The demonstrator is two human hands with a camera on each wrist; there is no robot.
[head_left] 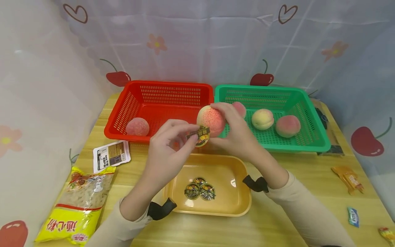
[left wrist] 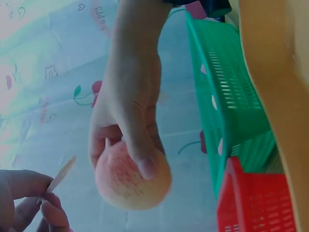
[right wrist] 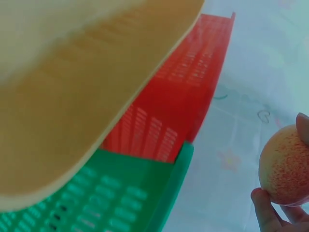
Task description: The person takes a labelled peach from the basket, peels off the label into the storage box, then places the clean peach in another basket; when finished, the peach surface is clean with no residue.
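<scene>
Between the thumb and fingers of my left hand point(head_left: 168, 147) I pinch a round black-and-gold sticker point(head_left: 202, 136) with a fruit picture. My right hand point(head_left: 236, 133) grips a pink and cream peach point(head_left: 211, 120) from its right side, above the front rims of the two baskets. In the head view the sticker overlaps the peach's lower edge; in the left wrist view the sticker, seen edge-on, stands apart from the peach point(left wrist: 133, 176). Several similar stickers point(head_left: 200, 188) lie in the tan tray point(head_left: 228, 209) below the hands.
A red basket point(head_left: 160, 113) holds one peach point(head_left: 137, 127); the green basket point(head_left: 321, 144) beside it holds several peaches point(head_left: 288, 126). On the left lie a white packet point(head_left: 111, 156) and a yellow pasta bag point(head_left: 77, 206). Small wrapped snacks point(head_left: 348, 180) are scattered at the right.
</scene>
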